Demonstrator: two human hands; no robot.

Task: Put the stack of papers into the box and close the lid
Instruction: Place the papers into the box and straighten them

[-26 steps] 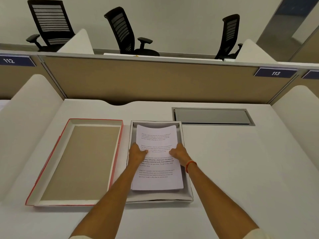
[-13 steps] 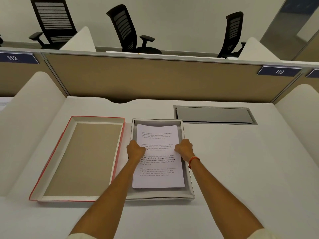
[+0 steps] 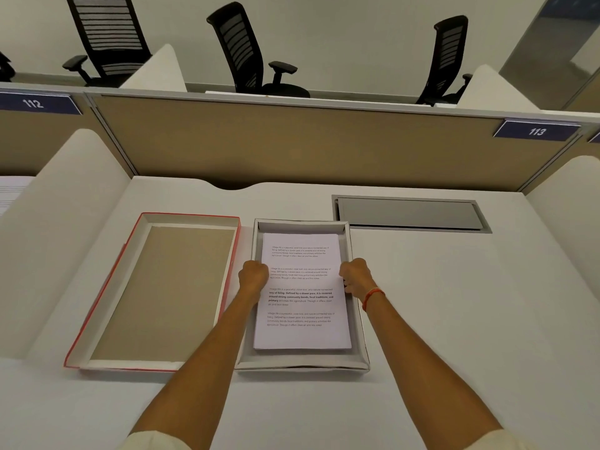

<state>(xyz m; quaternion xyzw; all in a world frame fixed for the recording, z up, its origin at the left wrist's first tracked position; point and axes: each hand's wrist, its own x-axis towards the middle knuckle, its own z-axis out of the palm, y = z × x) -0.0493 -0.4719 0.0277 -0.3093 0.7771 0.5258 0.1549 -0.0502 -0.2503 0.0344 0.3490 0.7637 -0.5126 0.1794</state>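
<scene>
The stack of papers point(image 3: 302, 332), white sheets with printed text, lies flat inside the shallow grey box point(image 3: 302, 364) at the middle of the desk. My left hand point(image 3: 253, 276) is curled at the stack's left edge and my right hand point(image 3: 355, 276), with an orange wrist band, at its right edge. The fingertips of both are hidden between the paper and the box walls. The lid point(image 3: 162, 293), red outside and brown inside, lies upside down just left of the box, almost touching it.
A grey metal cable hatch point(image 3: 409, 214) is set into the desk behind and right of the box. A tan partition point(image 3: 292, 147) closes the back, with white side dividers point(image 3: 55, 222) left and right. Black office chairs stand beyond.
The stack, bowed upward between my hands a second ago, now lies flat in the box. Both hands have slid outward from on top of the sheets to the side edges.
</scene>
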